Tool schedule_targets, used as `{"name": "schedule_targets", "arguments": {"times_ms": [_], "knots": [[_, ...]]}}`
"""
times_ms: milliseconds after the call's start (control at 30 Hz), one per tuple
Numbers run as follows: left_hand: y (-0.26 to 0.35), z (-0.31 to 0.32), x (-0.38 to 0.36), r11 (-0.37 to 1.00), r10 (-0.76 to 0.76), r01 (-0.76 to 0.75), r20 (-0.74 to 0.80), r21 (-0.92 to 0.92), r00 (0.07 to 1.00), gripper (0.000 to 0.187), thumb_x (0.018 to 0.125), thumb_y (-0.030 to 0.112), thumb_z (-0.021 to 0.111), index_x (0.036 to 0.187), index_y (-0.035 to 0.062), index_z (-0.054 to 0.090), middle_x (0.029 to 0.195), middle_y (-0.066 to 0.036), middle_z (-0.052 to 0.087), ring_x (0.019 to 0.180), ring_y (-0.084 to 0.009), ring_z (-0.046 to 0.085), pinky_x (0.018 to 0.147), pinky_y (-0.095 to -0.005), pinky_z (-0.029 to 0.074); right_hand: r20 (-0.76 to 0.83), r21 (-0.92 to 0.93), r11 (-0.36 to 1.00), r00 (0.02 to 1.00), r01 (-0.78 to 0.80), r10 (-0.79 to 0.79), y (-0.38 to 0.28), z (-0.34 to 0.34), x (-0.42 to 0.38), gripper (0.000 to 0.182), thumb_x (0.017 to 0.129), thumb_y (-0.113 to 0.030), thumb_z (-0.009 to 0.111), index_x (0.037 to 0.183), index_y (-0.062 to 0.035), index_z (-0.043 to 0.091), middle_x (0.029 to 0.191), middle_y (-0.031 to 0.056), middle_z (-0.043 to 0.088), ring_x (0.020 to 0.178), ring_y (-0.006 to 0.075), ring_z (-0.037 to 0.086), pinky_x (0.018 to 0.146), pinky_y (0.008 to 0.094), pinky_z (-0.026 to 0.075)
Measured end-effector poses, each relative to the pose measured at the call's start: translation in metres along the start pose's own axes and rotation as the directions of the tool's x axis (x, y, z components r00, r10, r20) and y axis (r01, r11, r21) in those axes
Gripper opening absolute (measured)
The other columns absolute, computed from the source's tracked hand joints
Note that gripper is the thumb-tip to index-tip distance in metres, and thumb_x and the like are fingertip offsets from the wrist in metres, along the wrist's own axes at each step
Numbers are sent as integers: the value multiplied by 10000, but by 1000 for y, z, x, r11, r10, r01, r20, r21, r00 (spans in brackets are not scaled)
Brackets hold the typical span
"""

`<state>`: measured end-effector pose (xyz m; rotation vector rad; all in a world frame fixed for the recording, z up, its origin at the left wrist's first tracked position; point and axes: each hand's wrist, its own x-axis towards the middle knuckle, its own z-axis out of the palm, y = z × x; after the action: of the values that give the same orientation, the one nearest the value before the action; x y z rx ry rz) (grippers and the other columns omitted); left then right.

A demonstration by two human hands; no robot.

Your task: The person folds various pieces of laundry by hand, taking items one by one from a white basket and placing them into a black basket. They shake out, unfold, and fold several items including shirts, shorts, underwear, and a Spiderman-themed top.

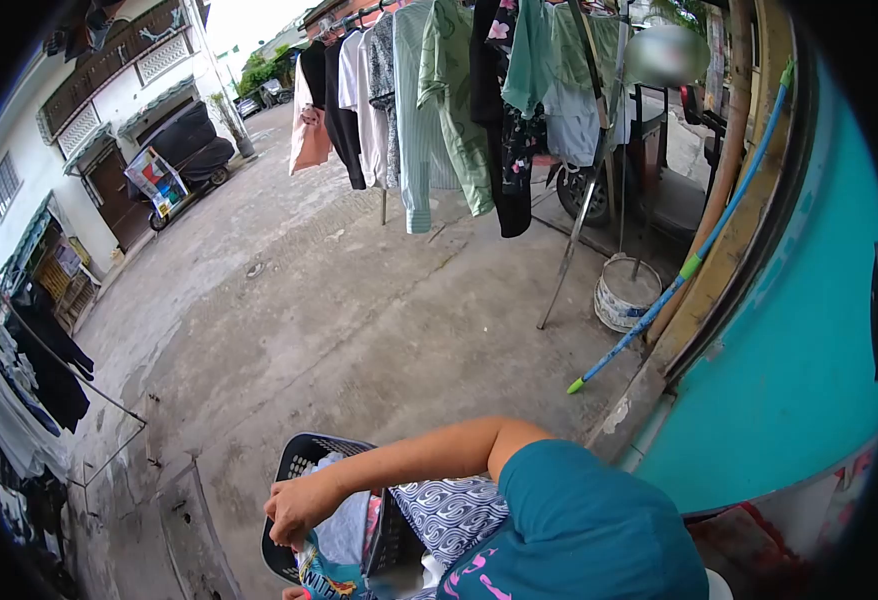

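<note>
Black basket point(304, 455), teal wall point(809, 380)

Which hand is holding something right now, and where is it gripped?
The right hand grips the laundry basket by its near rim. The left hand cannot be made out.

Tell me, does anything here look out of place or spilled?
Nothing stands out. The right hand grips the rim of the dark laundry basket, which holds clothes. Shirts hang in order on the rack, and a blue pole leans against the wall.

Dark plastic laundry basket point(304, 462) with perforated walls, soft printed cloth garment point(324, 575) in the right hand point(299, 505), rough matt concrete ground point(329, 320), metal rack legs point(574, 240), smooth blue plastic-looking pole point(699, 255), glossy turquoise wall point(809, 350).
</note>
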<state>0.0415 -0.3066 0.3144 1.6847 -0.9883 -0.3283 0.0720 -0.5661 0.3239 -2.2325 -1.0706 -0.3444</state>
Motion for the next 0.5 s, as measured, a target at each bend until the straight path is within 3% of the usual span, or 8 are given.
{"name": "schedule_targets", "arguments": {"times_ms": [67, 133, 167, 200, 233, 300, 400, 500], "knots": [[-21, -11, -16, 957, -200, 188, -36, -221, 979, 154, 820, 40, 503, 965, 6, 543, 985, -126, 502, 904, -252, 495, 801, -309, 399, -16, 118, 993, 1000, -10, 12, 3, -5, -1, 143, 748, -321, 598, 733, -180, 581, 722, -57, 583, 836, 168, 518, 774, 377, 321], [-36, -21, -30, 632, -569, 451, 18, -630, 822, 155, 829, 95, 514, 942, 6, 572, 958, -133, 559, 879, -283, 538, 798, -342, 427, -61, -44, 999, 998, 6, -8, 4, -14, -4, 141, 751, -317, 598, 744, -177, 585, 722, -59, 579, 832, 162, 512, 785, 374, 321], [-23, -19, -23, 629, -577, 453, 11, -633, 817, 155, 829, 95, 514, 942, 6, 572, 958, -133, 559, 879, -283, 538, 798, -342, 427, -100, -127, 992, 995, 2, -14, 9, -18, -6, 127, 748, -296, 606, 730, -174, 579, 727, -52, 577, 828, 156, 510, 799, 373, 322], [-9, -18, -12, 926, -356, 352, -4, -135, 935, 147, 820, 111, 527, 917, 13, 577, 962, -135, 563, 908, -294, 534, 838, -365, 409, -95, -198, 980, 995, -12, -7, 15, -24, -10, 117, 748, -286, 609, 731, -175, 576, 734, -49, 578, 828, 155, 515, 808, 376, 319], [6, -17, -1, 917, -144, 88, 119, 389, 982, 141, 811, 126, 541, 892, 19, 583, 967, -137, 567, 936, -305, 530, 879, -387, 390, -92, -270, 963, 996, -27, 2, 16, -36, -15, 109, 749, -276, 612, 731, -176, 574, 742, -45, 580, 827, 153, 519, 817, 380, 316], [20, -24, 10, 566, 178, -280, 217, 775, 960, 143, 781, 128, 564, 882, 28, 583, 940, -133, 572, 947, -299, 532, 939, -435, 328, -93, -213, 977, 996, -26, 6, 14, -49, -26, 114, 752, -260, 612, 734, -157, 566, 749, -23, 579, 821, 172, 528, 803, 378, 339], [34, -37, 16, 401, 214, -225, 147, 888, 966, 139, 750, 105, 576, 866, 28, 580, 928, -140, 575, 980, -306, 521, 962, -470, 285, -50, -50, 998, 998, -36, 34, 14, -51, -31, 133, 759, -230, 612, 746, -112, 551, 768, 24, 578, 814, 217, 539, 765, 374, 384], [7, -58, 24, 632, 245, -146, -17, 761, 969, 165, 734, 21, 569, 897, 23, 591, 903, -111, 566, 918, -228, 513, 848, -370, 352, -60, 75, 995, 996, -59, 64, 11, -41, -34, 180, 732, -169, 632, 727, -31, 516, 735, 105, 558, 736, 290, 546, 650, 370, 428]]}}
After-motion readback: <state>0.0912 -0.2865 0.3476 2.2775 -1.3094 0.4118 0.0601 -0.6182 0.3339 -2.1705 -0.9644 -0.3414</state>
